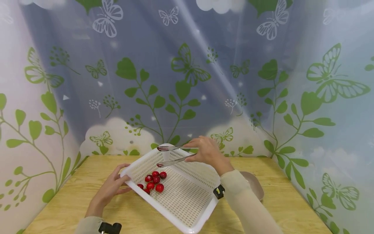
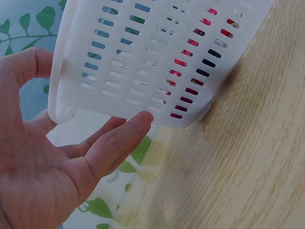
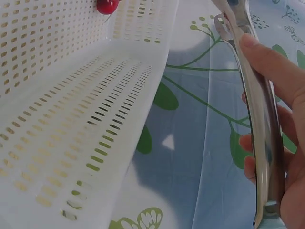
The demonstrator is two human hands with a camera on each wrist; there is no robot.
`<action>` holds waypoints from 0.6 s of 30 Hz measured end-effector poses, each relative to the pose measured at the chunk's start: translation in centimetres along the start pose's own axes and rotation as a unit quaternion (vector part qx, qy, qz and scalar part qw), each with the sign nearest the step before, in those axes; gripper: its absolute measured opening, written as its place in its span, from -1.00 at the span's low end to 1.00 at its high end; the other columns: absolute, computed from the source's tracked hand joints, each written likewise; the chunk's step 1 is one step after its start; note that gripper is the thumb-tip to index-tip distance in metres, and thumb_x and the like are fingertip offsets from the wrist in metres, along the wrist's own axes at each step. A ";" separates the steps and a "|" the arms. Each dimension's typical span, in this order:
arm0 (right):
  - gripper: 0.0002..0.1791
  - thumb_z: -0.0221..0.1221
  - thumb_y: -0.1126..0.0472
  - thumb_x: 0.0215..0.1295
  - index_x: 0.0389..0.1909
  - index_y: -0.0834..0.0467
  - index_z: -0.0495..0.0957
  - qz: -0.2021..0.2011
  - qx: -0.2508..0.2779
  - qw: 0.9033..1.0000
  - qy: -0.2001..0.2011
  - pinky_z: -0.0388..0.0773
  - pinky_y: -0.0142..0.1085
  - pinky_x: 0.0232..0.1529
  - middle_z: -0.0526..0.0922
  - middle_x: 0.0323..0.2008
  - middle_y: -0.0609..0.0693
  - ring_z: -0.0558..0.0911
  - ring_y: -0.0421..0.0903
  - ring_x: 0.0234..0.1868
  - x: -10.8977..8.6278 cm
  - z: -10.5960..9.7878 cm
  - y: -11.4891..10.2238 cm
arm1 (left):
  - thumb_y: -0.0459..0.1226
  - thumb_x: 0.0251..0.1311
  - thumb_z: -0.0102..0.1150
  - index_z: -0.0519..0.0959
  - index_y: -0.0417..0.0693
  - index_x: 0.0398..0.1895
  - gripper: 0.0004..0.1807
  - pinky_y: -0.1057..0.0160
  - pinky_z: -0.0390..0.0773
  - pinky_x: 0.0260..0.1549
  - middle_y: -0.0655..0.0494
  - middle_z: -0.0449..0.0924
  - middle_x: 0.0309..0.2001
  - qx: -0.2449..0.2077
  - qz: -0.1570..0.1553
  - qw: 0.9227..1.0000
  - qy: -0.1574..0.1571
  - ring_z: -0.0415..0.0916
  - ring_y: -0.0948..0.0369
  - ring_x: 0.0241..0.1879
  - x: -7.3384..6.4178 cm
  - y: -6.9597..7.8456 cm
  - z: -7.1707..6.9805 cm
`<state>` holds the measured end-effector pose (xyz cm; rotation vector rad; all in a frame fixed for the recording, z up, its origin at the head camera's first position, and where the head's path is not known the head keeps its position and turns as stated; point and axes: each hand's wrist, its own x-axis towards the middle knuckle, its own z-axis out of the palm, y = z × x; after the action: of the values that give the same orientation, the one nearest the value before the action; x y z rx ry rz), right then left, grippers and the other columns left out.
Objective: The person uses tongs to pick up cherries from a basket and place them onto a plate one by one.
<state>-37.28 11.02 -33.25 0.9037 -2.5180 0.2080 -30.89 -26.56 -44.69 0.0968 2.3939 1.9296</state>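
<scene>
A white perforated plastic basket (image 1: 168, 212) stands at an angle on the wooden table. Several red cherries (image 1: 156, 179) are bunched on its floor by the left side; one cherry (image 3: 107, 5) shows at the top of the right wrist view. My left hand (image 1: 112, 185) grips the basket's left rim, its fingers reaching along the outer wall (image 2: 138, 62). Metal tongs (image 1: 175, 161) are in my right hand (image 1: 205, 151), fingers and thumb around the arms. Spread apart, the tongs' tips hover over the far left part of the basket, above the cherries.
Partly behind my right forearm lies a light brown dish (image 1: 257, 187) on the table (image 1: 280, 208). A patterned curtain (image 1: 216, 81) with butterflies and leaves encloses the back and both sides of the table.
</scene>
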 end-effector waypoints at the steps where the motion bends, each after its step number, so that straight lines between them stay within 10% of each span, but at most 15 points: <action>1: -0.41 0.51 -0.29 -0.05 0.07 -0.26 0.74 0.003 -0.004 1.000 -0.001 0.71 -0.22 -0.24 0.77 0.09 -0.17 0.73 -0.05 0.07 0.0 0.1 0.0 | -0.29 0.47 -0.02 0.10 0.04 0.55 -0.37 -0.03 0.75 0.06 -0.47 0.35 0.32 0.000 0.000 1.000 0.000 0.66 0.05 0.01 0.0 0.0 0.0; 9: -0.42 0.49 -0.37 -0.09 0.03 -0.32 0.75 0.012 -0.019 1.000 -0.008 0.09 -0.50 -0.67 0.79 0.04 -0.22 0.74 -0.13 -0.16 0.6 1.0 -0.3 | -0.30 0.48 -0.03 0.09 0.03 0.56 -0.36 -0.04 0.75 0.06 -0.48 0.35 0.31 0.006 0.001 1.000 0.001 0.67 0.04 0.01 -0.1 0.0 0.1; 18: -0.50 0.53 -0.25 -0.03 -0.01 -0.27 0.77 0.035 0.018 0.997 -0.068 0.32 -0.45 -0.57 0.78 0.05 -0.21 0.73 -0.09 -0.06 1.5 2.0 -0.5 | -0.29 0.49 -0.03 0.04 0.00 0.58 -0.34 -0.09 0.73 0.08 -0.49 0.34 0.31 0.008 0.006 1.000 -0.006 0.66 0.05 0.01 0.0 -0.2 0.0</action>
<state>-38.74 9.19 -34.36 0.8700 -2.6827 0.2209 -30.85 -26.61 -44.93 0.1243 2.4070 1.9090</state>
